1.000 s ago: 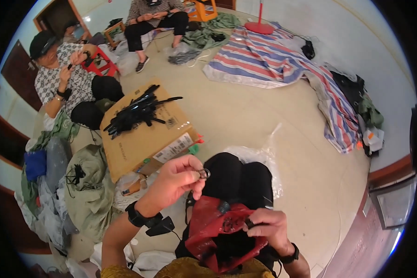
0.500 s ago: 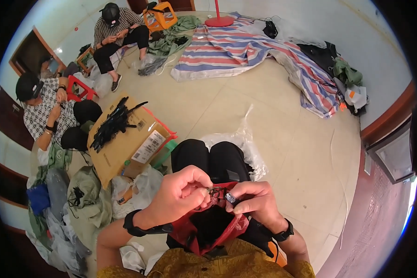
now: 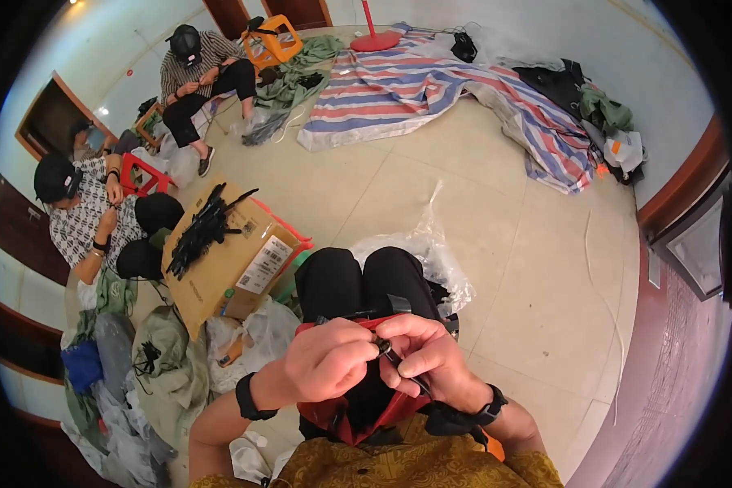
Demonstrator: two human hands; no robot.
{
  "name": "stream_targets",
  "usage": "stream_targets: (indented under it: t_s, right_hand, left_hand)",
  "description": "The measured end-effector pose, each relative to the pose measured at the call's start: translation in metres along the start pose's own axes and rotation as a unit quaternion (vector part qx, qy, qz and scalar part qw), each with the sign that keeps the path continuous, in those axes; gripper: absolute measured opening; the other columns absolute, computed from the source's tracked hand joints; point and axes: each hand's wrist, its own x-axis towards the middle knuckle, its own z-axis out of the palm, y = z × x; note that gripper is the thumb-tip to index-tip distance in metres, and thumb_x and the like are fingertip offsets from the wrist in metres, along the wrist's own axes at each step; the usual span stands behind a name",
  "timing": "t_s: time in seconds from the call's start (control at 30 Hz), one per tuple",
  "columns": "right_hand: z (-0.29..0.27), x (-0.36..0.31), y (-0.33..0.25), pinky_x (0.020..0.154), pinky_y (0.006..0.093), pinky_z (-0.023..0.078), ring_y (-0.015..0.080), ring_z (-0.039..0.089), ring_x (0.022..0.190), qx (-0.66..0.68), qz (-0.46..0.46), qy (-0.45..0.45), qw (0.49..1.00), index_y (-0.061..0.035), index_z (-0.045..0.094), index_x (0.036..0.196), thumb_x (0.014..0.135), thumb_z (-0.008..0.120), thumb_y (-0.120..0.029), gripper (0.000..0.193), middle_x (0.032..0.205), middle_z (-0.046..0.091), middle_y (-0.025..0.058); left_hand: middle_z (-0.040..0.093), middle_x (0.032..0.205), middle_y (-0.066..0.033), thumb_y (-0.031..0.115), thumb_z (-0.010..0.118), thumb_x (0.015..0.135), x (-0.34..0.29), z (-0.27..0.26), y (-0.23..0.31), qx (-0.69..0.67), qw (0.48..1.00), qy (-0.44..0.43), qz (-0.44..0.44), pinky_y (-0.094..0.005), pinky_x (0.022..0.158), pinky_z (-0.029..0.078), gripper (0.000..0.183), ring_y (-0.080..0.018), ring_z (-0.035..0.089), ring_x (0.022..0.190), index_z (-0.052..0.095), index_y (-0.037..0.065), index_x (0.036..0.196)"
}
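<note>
Over my lap, both hands work close together on a short black strap (image 3: 391,355) with a small shiny fitting at its upper end. My right hand (image 3: 431,362) is closed around it, thumb and fingers pinching its length. The fingers of my left hand (image 3: 333,358) are curled and pressed together at the fitting end; the back of the hand hides most of what they grip. Beneath the hands a red bag (image 3: 321,413) lies on my lap, its dark inside facing up between my wrists.
A cardboard box (image 3: 232,276) at left front carries a heap of black straps (image 3: 205,230). Green cloth and plastic bags (image 3: 171,350) lie beside it. Two people sit on the left side. A striped tarp (image 3: 398,93) spreads over the far floor; clear plastic (image 3: 431,252) lies beyond my knees.
My hands have drawn closer together, and the left hand has turned so its back faces up. The shiny fitting sits nearer the left fingers. My view has shifted slightly.
</note>
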Motion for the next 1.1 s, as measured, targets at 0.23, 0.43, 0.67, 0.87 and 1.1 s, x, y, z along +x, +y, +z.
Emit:
stream_targets:
  t_s: [0.23,0.43,0.67,0.87,1.1]
  right_hand:
    - [0.002,0.004,0.003,0.043,0.0226,0.039,0.0141,0.053,0.05,-0.046,-0.047,0.031,0.997,0.0006,0.054,0.102,0.07,0.055,0.007,0.032,0.07,0.06,0.015]
    - [-0.005,0.008,0.003,0.048,0.0216,0.042,0.014,0.057,0.059,-0.143,-0.066,0.023,0.987,0.001,0.054,0.093,0.07,0.057,0.012,0.026,0.077,0.06,0.0117]
    - [-0.003,0.01,-0.004,0.044,0.0204,0.037,0.0091,0.051,0.053,-0.274,-0.059,0.053,0.958,-0.0015,0.041,0.12,0.067,0.06,0.011,0.057,0.071,0.058,0.0069]
    - [0.008,0.017,-0.02,0.044,0.0203,0.038,0.0099,0.051,0.051,-0.224,0.038,0.082,0.97,-0.0042,0.037,0.126,0.066,0.059,0.011,0.066,0.067,0.057,0.0081]
    - [-0.004,0.01,-0.015,0.051,0.0223,0.043,0.0114,0.055,0.059,-0.2,0.067,0.054,0.976,-0.0023,0.038,0.126,0.069,0.061,0.007,0.062,0.077,0.059,0.0105]
  left_hand:
    - [0.055,0.081,-0.0113,-0.011,0.054,0.068,-0.004,0.002,0.001,0.018,0.999,-0.037,0.012,-0.0285,0.057,0.05,0.022,-0.022,0.059,0.069,0.049,-0.004,0.089]
    - [0.054,0.088,-0.0052,0.002,0.053,0.082,-0.002,-0.002,0.004,-0.499,0.726,-0.012,-0.474,-0.0183,0.061,0.042,0.014,-0.0065,0.053,0.076,0.05,-0.002,0.095]
    - [0.056,0.082,-0.0036,0.003,0.057,0.081,-0.003,-0.004,-0.008,-0.519,0.7,-0.061,-0.488,-0.0178,0.053,0.039,0.018,-0.0041,0.049,0.066,0.052,-0.001,0.098]
    - [0.057,0.078,-0.0019,0.001,0.06,0.077,0.009,-0.008,-0.009,-0.301,0.857,-0.153,-0.389,-0.0187,0.054,0.041,0.017,-0.0051,0.052,0.064,0.057,0.001,0.094]
    - [0.056,0.084,-0.0048,0.0,0.06,0.076,0.002,-0.008,-0.002,-0.352,0.821,-0.114,-0.436,-0.0202,0.059,0.045,0.017,-0.0092,0.056,0.068,0.057,0.0,0.092]
